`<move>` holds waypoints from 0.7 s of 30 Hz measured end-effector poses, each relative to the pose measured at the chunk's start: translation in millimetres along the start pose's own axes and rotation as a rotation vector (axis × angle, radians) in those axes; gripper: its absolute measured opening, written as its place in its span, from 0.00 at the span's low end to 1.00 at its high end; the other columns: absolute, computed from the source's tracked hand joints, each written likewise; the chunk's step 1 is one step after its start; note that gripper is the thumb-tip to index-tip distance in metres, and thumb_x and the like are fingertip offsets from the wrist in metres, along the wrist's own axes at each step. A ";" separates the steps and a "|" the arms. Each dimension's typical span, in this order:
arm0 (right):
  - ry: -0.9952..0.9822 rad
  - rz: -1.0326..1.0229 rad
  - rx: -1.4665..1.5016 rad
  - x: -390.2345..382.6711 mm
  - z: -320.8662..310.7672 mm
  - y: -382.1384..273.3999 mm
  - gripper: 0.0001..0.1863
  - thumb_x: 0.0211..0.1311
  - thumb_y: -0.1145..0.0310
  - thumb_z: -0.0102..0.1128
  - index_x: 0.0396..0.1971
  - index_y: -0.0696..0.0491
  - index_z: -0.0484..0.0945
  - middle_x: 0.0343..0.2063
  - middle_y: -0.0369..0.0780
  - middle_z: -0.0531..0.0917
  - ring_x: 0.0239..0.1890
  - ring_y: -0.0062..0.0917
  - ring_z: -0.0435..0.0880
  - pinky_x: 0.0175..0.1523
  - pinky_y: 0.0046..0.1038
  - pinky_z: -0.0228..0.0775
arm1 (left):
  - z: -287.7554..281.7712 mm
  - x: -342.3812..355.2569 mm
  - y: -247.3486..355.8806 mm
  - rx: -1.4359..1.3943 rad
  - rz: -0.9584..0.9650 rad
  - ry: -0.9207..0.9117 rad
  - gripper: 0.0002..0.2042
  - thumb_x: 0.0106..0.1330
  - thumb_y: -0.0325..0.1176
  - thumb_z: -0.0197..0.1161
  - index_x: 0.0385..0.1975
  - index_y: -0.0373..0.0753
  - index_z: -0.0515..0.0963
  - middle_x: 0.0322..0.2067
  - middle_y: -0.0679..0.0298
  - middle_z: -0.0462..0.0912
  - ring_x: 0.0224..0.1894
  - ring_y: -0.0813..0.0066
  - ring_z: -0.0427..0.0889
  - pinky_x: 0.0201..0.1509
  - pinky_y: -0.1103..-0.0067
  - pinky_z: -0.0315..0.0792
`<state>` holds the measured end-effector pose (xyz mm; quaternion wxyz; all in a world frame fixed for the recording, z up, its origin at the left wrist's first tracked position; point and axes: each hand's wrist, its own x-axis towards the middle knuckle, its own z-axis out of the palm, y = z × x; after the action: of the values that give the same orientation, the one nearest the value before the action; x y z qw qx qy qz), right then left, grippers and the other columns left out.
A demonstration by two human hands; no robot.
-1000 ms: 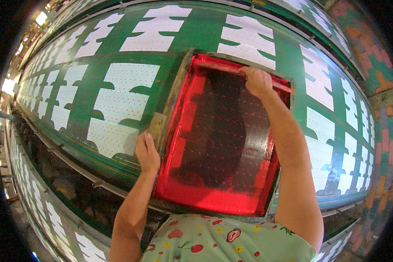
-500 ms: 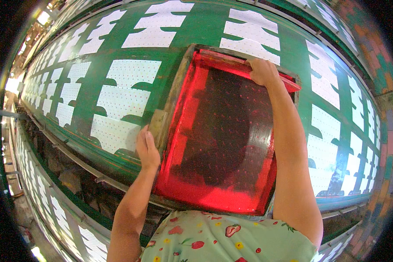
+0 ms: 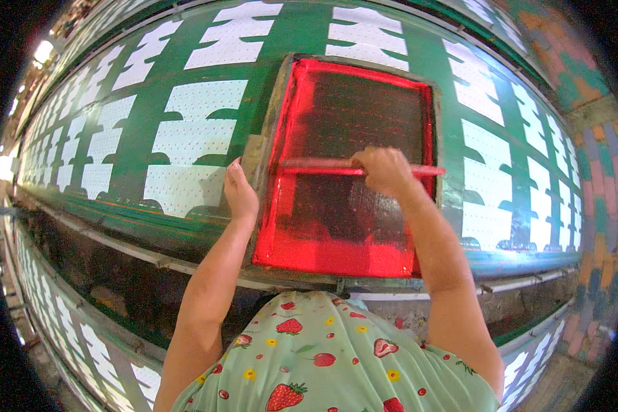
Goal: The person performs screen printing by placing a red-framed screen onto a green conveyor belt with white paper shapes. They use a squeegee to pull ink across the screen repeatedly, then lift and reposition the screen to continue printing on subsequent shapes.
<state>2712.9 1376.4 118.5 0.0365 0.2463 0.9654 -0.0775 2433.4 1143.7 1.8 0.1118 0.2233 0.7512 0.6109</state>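
Note:
A screen-printing frame [image 3: 275, 110] lies on the green table, its dark mesh bordered with wet red ink [image 3: 323, 255]. My right hand [image 3: 384, 170] is closed round a red-coated squeegee [image 3: 316, 165], which lies crosswise over the middle of the mesh, its right end reaching over the frame's right side. At the frame's left side, my left hand [image 3: 241, 192] grips the edge by a pale wooden block [image 3: 253, 154], thumb pointing up. Some of its fingers are hidden. The fabric under the screen shows only faintly through the mesh.
White dotted fabric pieces [image 3: 196, 137] lie in rows along the green table [image 3: 137, 130], left and right of the frame. A metal rail [image 3: 127, 248] runs along the near edge. Another table with white pieces [image 3: 96, 347] stands at lower left; brick paving [image 3: 597, 206] is at far right.
My right hand has drawn the squeegee from the far end of the screen toward me, to mid-mesh. My left hand stays at the frame's left side. The whole view has shifted a little.

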 end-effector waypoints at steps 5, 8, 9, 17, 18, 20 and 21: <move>-0.017 0.072 0.046 -83.9 11.6 -70.4 0.22 0.58 0.73 0.68 0.53 0.41 0.91 0.46 0.44 0.92 0.49 0.46 0.93 0.55 0.48 0.86 | -0.1 -1.1 -0.6 0.031 0.018 0.003 0.35 0.90 0.58 0.39 0.70 0.29 0.77 0.67 0.42 0.80 0.72 0.45 0.76 0.79 0.59 0.65; -0.023 0.104 0.072 -124.6 21.0 -108.8 0.23 0.57 0.73 0.69 0.54 0.42 0.91 0.45 0.44 0.92 0.47 0.45 0.93 0.54 0.48 0.86 | -1.7 -1.9 0.9 0.062 0.027 -0.001 0.36 0.90 0.59 0.38 0.72 0.30 0.76 0.69 0.41 0.78 0.74 0.43 0.73 0.80 0.57 0.64; -0.021 0.113 0.086 -137.5 24.8 -120.2 0.23 0.57 0.73 0.69 0.54 0.42 0.91 0.45 0.44 0.91 0.47 0.45 0.93 0.54 0.47 0.86 | -1.8 -2.0 1.0 0.075 0.042 -0.005 0.36 0.89 0.59 0.37 0.72 0.31 0.76 0.69 0.41 0.78 0.74 0.42 0.73 0.80 0.57 0.64; 0.112 0.095 0.089 -195.5 44.8 -172.1 0.22 0.63 0.58 0.76 0.57 0.44 0.89 0.47 0.42 0.86 0.52 0.43 0.87 0.60 0.45 0.80 | 1.1 -0.8 -1.7 0.077 0.035 0.006 0.36 0.89 0.61 0.38 0.70 0.33 0.77 0.68 0.41 0.78 0.72 0.41 0.73 0.80 0.56 0.64; 0.102 0.068 0.115 -200.3 45.6 -175.5 0.30 0.61 0.46 0.79 0.60 0.46 0.88 0.49 0.43 0.84 0.55 0.43 0.83 0.61 0.46 0.78 | 1.0 -0.6 -2.1 0.074 0.042 0.010 0.36 0.89 0.61 0.38 0.69 0.32 0.77 0.67 0.41 0.79 0.72 0.41 0.74 0.79 0.55 0.64; 0.109 0.094 0.112 -207.9 48.9 -183.5 0.36 0.57 0.46 0.82 0.63 0.48 0.87 0.51 0.44 0.83 0.57 0.44 0.83 0.63 0.46 0.77 | 0.3 -0.5 -2.6 0.076 0.027 0.005 0.36 0.89 0.61 0.38 0.68 0.32 0.77 0.66 0.41 0.79 0.71 0.41 0.74 0.79 0.55 0.65; 0.114 0.104 0.114 -210.3 50.6 -185.6 0.38 0.54 0.46 0.83 0.64 0.49 0.86 0.52 0.45 0.83 0.58 0.45 0.82 0.64 0.46 0.77 | 0.2 -0.5 -2.8 0.087 0.031 0.005 0.36 0.89 0.61 0.39 0.67 0.31 0.78 0.65 0.40 0.79 0.71 0.40 0.74 0.78 0.55 0.65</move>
<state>2809.5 1108.3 115.9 -0.0284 0.3019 0.9458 -0.1161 2433.4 1143.3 -1.0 0.0906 0.2381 0.7738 0.5799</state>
